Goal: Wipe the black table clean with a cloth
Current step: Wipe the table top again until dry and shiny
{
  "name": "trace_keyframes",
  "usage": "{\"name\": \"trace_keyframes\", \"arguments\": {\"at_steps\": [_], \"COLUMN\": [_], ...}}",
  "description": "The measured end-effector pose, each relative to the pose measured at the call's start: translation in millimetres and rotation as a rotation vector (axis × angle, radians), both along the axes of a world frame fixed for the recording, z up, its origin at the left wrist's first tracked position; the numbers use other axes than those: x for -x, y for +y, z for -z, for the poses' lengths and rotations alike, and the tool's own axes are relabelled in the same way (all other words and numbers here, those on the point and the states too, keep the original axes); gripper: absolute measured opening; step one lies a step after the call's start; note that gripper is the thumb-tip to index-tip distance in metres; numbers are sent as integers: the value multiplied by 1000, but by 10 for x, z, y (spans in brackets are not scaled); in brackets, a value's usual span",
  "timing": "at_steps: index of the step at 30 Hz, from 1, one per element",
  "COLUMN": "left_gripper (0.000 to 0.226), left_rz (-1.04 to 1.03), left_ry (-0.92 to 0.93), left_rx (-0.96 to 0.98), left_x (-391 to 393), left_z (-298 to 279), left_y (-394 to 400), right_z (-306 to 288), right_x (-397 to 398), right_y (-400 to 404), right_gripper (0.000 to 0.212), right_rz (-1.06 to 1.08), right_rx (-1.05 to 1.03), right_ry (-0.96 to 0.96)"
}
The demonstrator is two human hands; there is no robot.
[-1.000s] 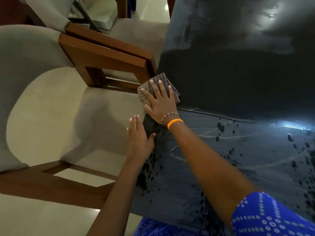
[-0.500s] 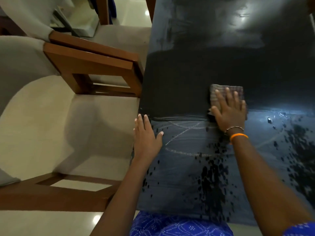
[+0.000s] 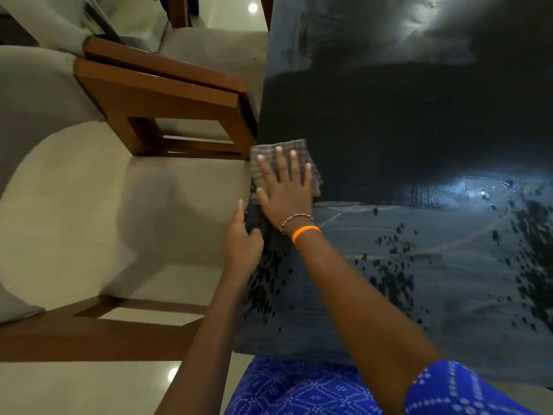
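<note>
The right hand [image 3: 284,190] presses the cloth [image 3: 284,157] flat, fingers spread, at the tabletop [image 3: 389,121] left edge, 9 o'clock. The left hand [image 3: 242,238] rests open beside it. Judged roughly half done: the 12 o'clock area looks wiped, while droplets [image 3: 389,277] remain toward 6 o'clock.

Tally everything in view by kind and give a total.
Hands: 2, left and right
Grey checked cloth: 1
Black table: 1
Wooden-framed beige cushioned chairs: 2
Wristbands: 2, orange and beaded
Total: 8
</note>
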State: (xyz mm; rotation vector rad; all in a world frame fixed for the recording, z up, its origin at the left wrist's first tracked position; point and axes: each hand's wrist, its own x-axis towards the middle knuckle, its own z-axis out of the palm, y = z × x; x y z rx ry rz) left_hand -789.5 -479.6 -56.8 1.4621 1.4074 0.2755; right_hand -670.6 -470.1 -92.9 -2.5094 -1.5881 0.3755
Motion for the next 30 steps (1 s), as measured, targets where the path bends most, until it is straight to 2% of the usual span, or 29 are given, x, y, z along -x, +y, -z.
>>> {"name": "trace_keyframes", "arguments": {"at_steps": [5, 8, 14, 17, 21, 23, 30], "left_gripper": [60, 63, 60, 58, 55, 52, 47], "left_rz": [-136, -126, -124, -152, -236, -263, -306], "left_ry": [-10, -11, -3, -5, -76, -97, -161], "left_rx": [88, 94, 33, 12, 48, 47, 8], "left_x": [115, 87, -49, -61, -31, -41, 6], "left_z": [6, -11, -90, -96, -102, -118, -152], "left_y": [-41, -74, -159, -164, -161, -163, -191], "right_z": [8, 54, 94, 22, 4, -9, 36], "right_x": [168, -77, -980, -1316, -1135, -836, 451], "right_y": [13, -279, -1078, -1405, -1358, -1108, -351], "right_gripper": [66, 59, 62, 68, 77, 77, 63], "right_rz": [-226, -232, 69, 295, 578, 625, -59], "right_rx": [-8, -69, -41, 35, 55, 47, 2], "right_ry": [-15, -93, -210, -143, -89, -71, -23]}}
